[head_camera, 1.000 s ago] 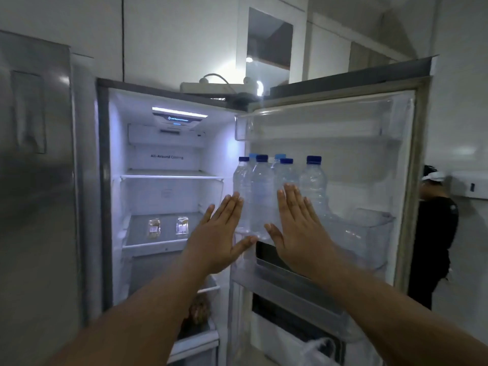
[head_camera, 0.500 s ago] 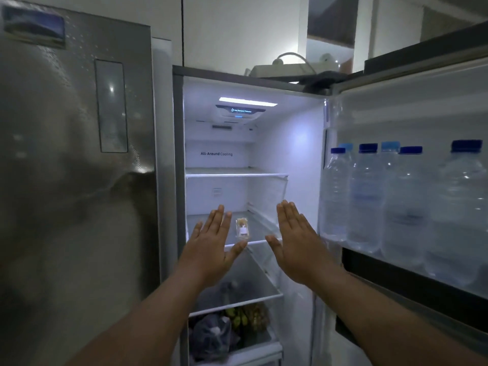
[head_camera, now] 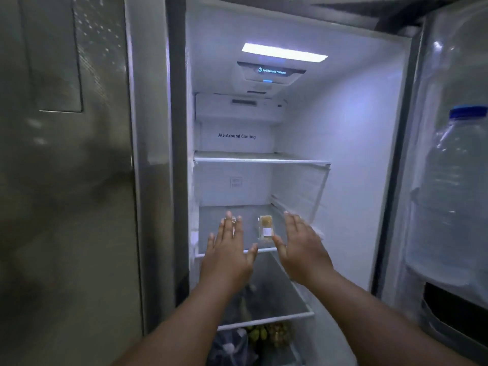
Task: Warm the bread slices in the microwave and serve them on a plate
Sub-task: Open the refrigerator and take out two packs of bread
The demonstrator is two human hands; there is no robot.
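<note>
A small clear packet of bread (head_camera: 266, 228) with a white label lies on the middle glass shelf (head_camera: 260, 250) of the open fridge. My left hand (head_camera: 227, 256) is stretched flat toward that shelf, fingers straight, and it covers most of a second clear packet (head_camera: 233, 220). My right hand (head_camera: 301, 249) is also flat with straight fingers, just right of the visible packet. Neither hand holds anything. No microwave or plate is in sight.
The closed steel door (head_camera: 66, 180) of the fridge fills the left side. On the right, the open door's rack holds a water bottle (head_camera: 454, 196) with a blue cap. A lower drawer holds grapes (head_camera: 266, 334) and a dark bag (head_camera: 229, 347). The upper shelf (head_camera: 261, 158) is bare.
The view has swung left and closer to the fridge interior, away from the bottles in the door. Both hands stay flat and have advanced toward the middle shelf.
</note>
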